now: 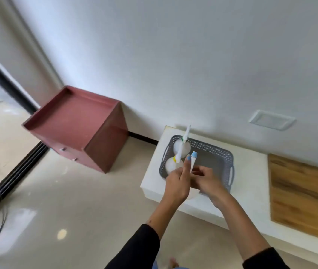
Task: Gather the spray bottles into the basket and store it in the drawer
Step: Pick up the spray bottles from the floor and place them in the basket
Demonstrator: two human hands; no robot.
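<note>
A grey perforated basket (pixel 216 152) sits on the left end of a white counter (pixel 251 191). Two white spray bottles stand in its left side: one at the back with a green band (pixel 182 147), one nearer with a yellow band (pixel 173 165). A third white bottle with a blue nozzle (pixel 193 160) is held over the basket's front edge, its body mostly hidden. My left hand (pixel 177 184) and my right hand (pixel 205 180) are both closed around it, one left finger pointing up along its neck.
A dark red drawer cabinet (pixel 76 125) with two small knobs stands on the floor to the left, against the wall. A wooden board (pixel 301 191) lies on the counter to the right. A glass door with a black frame is far left.
</note>
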